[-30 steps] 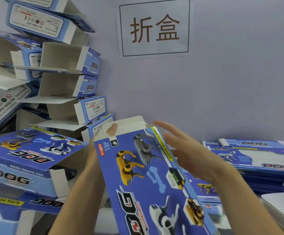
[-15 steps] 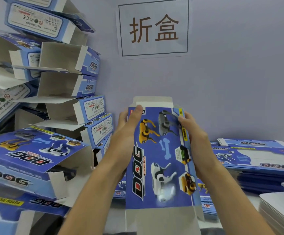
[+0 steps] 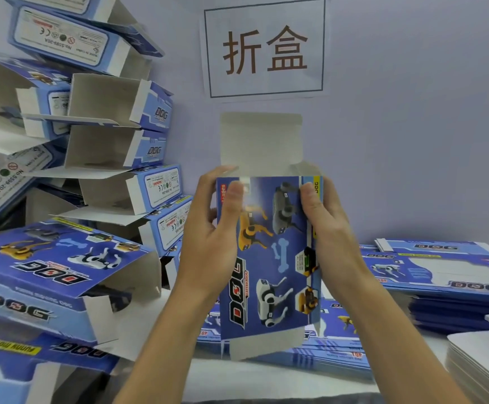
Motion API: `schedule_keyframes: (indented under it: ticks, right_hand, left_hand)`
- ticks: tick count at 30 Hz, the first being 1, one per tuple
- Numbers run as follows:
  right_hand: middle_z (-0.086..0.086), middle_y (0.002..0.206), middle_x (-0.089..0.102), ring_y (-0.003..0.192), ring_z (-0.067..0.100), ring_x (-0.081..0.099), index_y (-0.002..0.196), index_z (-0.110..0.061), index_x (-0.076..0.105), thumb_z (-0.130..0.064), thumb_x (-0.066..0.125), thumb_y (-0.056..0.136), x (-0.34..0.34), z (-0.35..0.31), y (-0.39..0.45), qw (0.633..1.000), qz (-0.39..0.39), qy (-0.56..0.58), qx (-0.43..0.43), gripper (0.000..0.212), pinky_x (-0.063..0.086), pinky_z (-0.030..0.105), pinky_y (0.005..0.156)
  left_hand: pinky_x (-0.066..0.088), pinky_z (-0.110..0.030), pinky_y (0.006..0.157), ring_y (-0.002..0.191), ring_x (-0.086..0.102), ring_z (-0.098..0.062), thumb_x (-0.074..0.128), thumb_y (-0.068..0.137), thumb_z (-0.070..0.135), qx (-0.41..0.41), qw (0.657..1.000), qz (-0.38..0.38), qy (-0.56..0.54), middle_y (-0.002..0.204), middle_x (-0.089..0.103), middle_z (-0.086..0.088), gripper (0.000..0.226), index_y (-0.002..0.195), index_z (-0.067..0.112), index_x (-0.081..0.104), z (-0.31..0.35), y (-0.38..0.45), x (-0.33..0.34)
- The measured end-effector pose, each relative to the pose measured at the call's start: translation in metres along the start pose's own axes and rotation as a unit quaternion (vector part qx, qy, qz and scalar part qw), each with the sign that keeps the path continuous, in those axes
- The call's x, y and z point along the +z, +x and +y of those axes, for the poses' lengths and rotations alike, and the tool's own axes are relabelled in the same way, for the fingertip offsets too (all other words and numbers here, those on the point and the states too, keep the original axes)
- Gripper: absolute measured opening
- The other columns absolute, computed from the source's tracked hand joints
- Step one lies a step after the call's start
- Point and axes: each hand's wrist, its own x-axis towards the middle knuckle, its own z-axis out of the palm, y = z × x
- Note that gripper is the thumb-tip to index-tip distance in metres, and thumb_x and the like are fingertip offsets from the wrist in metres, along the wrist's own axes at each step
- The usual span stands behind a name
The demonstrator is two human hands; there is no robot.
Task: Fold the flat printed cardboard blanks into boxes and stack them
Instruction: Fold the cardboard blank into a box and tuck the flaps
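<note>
Left hand: your left hand (image 3: 212, 243) grips the left edge of the blank (image 3: 266, 252), thumb curled over the printed front near the top corner, fingers hidden behind the card.
Right hand: your right hand (image 3: 329, 228) pinches the right edge, thumb on the front beside the yellow side strip, the other fingers wrapped round the back.
Blank: it stands upright between your two hands, in front of your chest, held up off the table (image 3: 266, 380). Its long axis runs vertically. The printed dog face looks at you.
Top flap: the white top flap (image 3: 262, 141) stands straight up above your thumbs, unfolded; a small side flap shows at its right.
Bottom flap: a white flap (image 3: 262, 344) hangs free at the lower end, well below both hands.
Key relation: both hands sit at the upper end, equally near the top flap. I judge the top closure is the easier one to reach next; the lower end needs a regrip.
Folded boxes: the pile of folded boxes (image 3: 115, 158) rises to your left, nearer your left hand.
Flat blanks: the stack of flat blanks (image 3: 441, 275) lies to your right.
Sign: a paper sign (image 3: 265, 48) hangs on the wall straight ahead.
</note>
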Motion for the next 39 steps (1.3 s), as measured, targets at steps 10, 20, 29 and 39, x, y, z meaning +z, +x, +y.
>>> schedule_keyframes:
  ticks: [10, 20, 29, 39]
  right_hand:
    - [0.031, 0.112, 0.060, 0.107, 0.049, 0.060, 0.110, -0.037, 0.058, -0.041, 0.053, 0.098, -0.004, 0.011, -0.011, 0.993, -0.025, 0.001, 0.113, 0.013, 0.046, 0.066, 0.097]
    - [-0.012, 0.062, 0.060, 0.065, 0.011, 0.061, 0.094, -0.034, 0.054, -0.043, 0.048, 0.073, 0.012, 0.011, -0.004, 0.992, 0.058, 0.007, 0.108, 0.024, 0.052, 0.042, 0.067]
    - [-0.001, 0.062, 0.048, 0.057, 0.019, 0.048, 0.074, -0.041, 0.062, -0.038, 0.047, 0.076, 0.011, 0.006, -0.004, 0.989, 0.051, 0.041, 0.130, 0.016, 0.042, 0.037, 0.061]
    - [0.006, 0.088, 0.073, 0.075, 0.021, 0.071, 0.096, -0.024, 0.073, -0.053, 0.044, 0.088, -0.002, 0.004, -0.010, 0.981, 0.007, 0.151, 0.124, 0.041, 0.057, 0.031, 0.060]
  left_hand:
    - [0.050, -0.057, 0.093, 0.100, 0.065, -0.035, 0.046, 0.083, 0.061, -0.135, 0.990, 0.017, -0.034, 0.100, 0.066, -0.015, 0.045, 0.094, 0.019, 0.057, -0.010, 0.002, -0.001]
    - [0.055, -0.027, 0.054, 0.065, 0.069, -0.015, 0.047, 0.096, 0.024, -0.171, 0.981, 0.002, -0.096, 0.079, 0.064, -0.003, 0.016, 0.108, 0.033, 0.052, -0.018, 0.005, -0.007]
    - [0.053, -0.031, 0.056, 0.058, 0.067, -0.015, 0.055, 0.079, 0.031, -0.153, 0.977, -0.004, -0.151, 0.064, 0.064, 0.001, 0.008, 0.086, 0.028, 0.054, -0.023, 0.005, -0.009]
    - [0.054, -0.044, 0.084, 0.089, 0.071, -0.024, 0.061, 0.072, 0.061, -0.139, 0.979, 0.001, -0.151, 0.095, 0.069, -0.007, 0.046, 0.098, 0.023, 0.061, -0.022, -0.001, -0.004]
